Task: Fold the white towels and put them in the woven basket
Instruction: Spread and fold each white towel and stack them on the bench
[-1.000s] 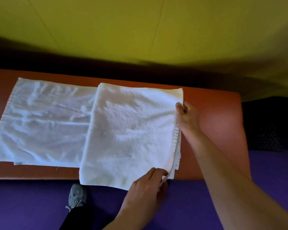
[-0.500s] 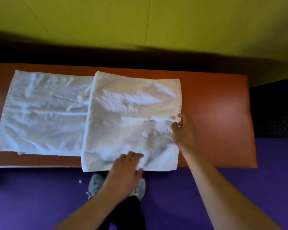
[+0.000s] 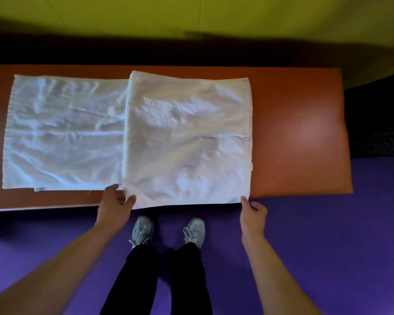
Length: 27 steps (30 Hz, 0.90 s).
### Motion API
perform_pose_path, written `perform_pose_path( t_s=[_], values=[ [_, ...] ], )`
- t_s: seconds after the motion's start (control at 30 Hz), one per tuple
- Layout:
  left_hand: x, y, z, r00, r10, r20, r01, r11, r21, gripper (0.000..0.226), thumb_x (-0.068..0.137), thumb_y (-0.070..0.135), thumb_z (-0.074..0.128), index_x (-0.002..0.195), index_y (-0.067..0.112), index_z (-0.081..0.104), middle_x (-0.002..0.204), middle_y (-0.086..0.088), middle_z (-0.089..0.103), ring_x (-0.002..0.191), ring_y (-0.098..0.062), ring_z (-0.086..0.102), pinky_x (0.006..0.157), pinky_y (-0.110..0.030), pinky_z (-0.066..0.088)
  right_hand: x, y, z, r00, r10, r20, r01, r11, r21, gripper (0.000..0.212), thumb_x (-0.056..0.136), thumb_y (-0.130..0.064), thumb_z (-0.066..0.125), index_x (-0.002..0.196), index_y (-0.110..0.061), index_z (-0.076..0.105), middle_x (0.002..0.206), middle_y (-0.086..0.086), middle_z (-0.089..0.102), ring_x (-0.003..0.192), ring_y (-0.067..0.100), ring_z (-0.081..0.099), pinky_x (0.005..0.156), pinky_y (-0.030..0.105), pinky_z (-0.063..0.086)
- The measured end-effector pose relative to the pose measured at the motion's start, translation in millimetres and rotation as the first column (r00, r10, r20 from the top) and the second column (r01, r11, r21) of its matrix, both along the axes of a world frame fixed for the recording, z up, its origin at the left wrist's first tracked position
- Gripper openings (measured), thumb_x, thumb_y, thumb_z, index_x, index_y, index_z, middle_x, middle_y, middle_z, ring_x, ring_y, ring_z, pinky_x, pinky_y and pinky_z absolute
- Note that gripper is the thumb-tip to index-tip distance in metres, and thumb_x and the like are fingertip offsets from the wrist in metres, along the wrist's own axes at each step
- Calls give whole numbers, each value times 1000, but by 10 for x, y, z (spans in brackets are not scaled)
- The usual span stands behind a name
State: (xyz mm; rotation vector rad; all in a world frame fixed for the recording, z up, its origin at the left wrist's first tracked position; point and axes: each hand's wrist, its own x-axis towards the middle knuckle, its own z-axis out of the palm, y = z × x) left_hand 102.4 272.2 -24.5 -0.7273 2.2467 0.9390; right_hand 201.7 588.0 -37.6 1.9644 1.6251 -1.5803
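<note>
Both hands shifted to folded towel (image 3: 187, 142) near corners, left hand (image 3: 114, 204) and right hand (image 3: 253, 214) pinching; bench (image 3: 300, 133) right bare

A long orange-brown padded bench (image 3: 300, 133) runs left to right on a purple floor (image 3: 328, 246). Two white towels lie on it: a thin, creased towel (image 3: 62, 133) spread flat on the left part, and a folded thicker towel (image 3: 187, 142) overlapping its right edge, its near edge hanging past the bench front. The right end of the bench is bare.
</note>
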Motion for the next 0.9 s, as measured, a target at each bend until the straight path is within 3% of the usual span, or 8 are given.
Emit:
perform_pose_path(
  t_s=[0.07,0.17,0.33,0.43,0.53,0.7,0.77,0.9],
  values=[
    [-34,-57,-88,999,22,50,-22,1000,4,41,87,27,77,120,20,54,111,-4,64,101,-31,65,92,-46,53,-70,21,-58,974,-215,-71,192,949,-249,28,99,-27,63,120,-11,54,114,7,67,106,23,67,88,38,55],
    [-20,-123,-98,997,24,80,-29,998,64,19,88,23,76,92,18,59,100,-3,67,90,-27,68,91,-53,56,-93,31,-116,924,-370,-92,309,868,-388,26,98,-18,66,120,-7,58,115,15,68,97,23,71,81,37,60],
    [47,-170,10,989,133,58,-142,965,219,22,93,11,71,111,1,63,109,-16,71,85,-17,69,72,-31,62,-109,-5,-13,883,-456,-113,349,797,-492,18,95,-21,71,106,-9,65,91,2,61,72,12,57,66,25,49],
    [121,-167,84,970,219,105,-241,923,300,25,94,8,68,114,1,55,103,-14,71,70,-21,76,58,-26,61,-127,-7,9,879,-460,-127,341,792,-506,19,96,-27,70,112,-16,66,87,-5,59,62,8,48,58,24,37],
    [178,-153,149,966,239,101,-259,916,307,27,94,12,68,115,3,53,102,-14,71,67,-24,76,61,-30,62,-101,-4,-3,925,-370,-88,291,837,-463,21,93,-28,73,110,-17,67,79,-6,56,60,7,46,59,24,38],
    [225,-89,275,964,266,27,-265,933,245,24,97,13,66,115,5,52,98,-14,73,66,-27,73,78,-49,58,-20,30,162,907,-390,-160,318,882,-347,33,91,-15,72,123,-9,63,115,7,72,97,20,70,76,31,55],
    [219,-51,345,955,295,-17,-284,931,229,25,97,12,65,116,6,51,93,-14,73,66,-31,72,78,-55,57,-48,66,274,903,-374,-213,316,912,-260,33,90,-11,72,121,-8,63,115,10,73,93,20,70,75,31,55],
    [69,33,619,927,367,-79,-323,888,328,39,96,4,61,127,26,57,89,-15,70,62,-31,66,69,-39,55,-259,186,573,863,-358,-356,310,932,-185,35,89,-7,71,117,-24,57,108,6,68,79,16,65,70,31,52]
  ],
)
